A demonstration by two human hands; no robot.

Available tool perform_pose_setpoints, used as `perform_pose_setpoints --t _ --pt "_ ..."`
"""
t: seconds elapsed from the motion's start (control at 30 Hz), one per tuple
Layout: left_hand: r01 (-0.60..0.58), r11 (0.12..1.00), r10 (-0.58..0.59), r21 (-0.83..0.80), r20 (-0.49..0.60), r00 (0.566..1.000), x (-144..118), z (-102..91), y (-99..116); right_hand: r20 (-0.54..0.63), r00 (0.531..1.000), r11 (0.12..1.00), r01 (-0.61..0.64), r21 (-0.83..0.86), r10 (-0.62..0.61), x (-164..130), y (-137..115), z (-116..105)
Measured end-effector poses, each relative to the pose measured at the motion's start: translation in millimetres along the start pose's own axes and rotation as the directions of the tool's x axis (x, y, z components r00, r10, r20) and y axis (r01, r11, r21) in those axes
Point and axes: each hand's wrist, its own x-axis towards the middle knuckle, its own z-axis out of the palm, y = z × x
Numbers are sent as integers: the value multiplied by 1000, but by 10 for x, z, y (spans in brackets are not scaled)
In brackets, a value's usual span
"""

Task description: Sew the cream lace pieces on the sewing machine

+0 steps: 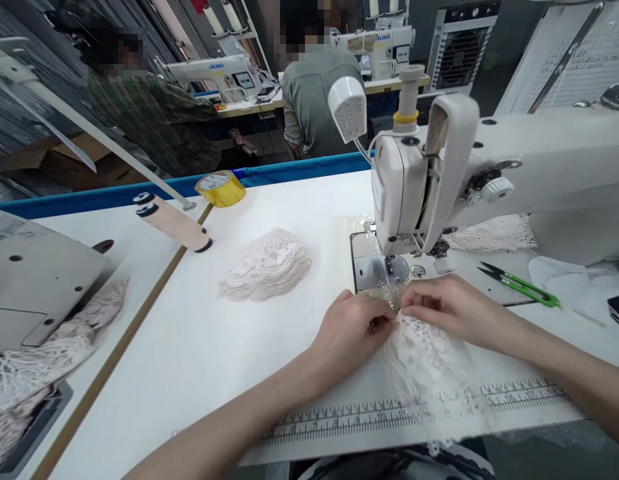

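Observation:
A piece of white lace (429,360) hangs from my fingers over the table's front edge, its lower part blurred. Both hands pinch its upper edge just in front of the sewing machine's needle plate (372,270). My left hand (354,327) is closed on the lace from the left, fingertips curled. From the right, my right hand (439,303) grips the same edge, its fingertips almost touching the left ones. Above them stands the white sewing machine (404,187). To the left lies a stack of lace pieces (267,267), and more lace (494,233) sits behind the needle area.
Green thread snips (524,287) lie right of the needle. Yellow tape (222,189) and a thread cone (174,227) are at the back left. A ruler strip (339,421) runs along the front edge. Two people sit beyond at other machines (214,77).

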Motion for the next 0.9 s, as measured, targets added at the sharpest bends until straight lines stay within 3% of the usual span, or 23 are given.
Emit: perform_pose_setpoints --t 0.07,0.17,0.27,0.37,0.47,0.53,0.67,0.9 --pt "-48 966 82 253 -127 989 44 72 -108 -109 993 982 21 -189 -42 66 91 90" --pt "-132 875 262 466 -227 938 62 117 -199 -200 977 930 -1 -368 -78 125 165 168" --pt "-265 745 487 612 -229 843 32 124 -217 -223 971 895 -27 -446 -82 155 210 171" --pt "-322 655 589 684 -195 784 -11 131 -195 -296 951 828 -90 -553 -94 161 272 106" --pt "-309 646 569 698 -170 805 -32 140 -166 -417 888 664 -193 -723 -195 122 304 29" --pt "-289 655 538 698 -163 827 -22 144 -158 -396 873 603 -159 -782 -284 75 275 22" --pt "-242 674 492 698 -180 852 33 160 -174 -235 894 549 14 -836 -380 -1 165 147" --pt "-224 650 493 726 -178 852 4 192 -165 -189 923 405 -40 -913 -336 33 228 247"
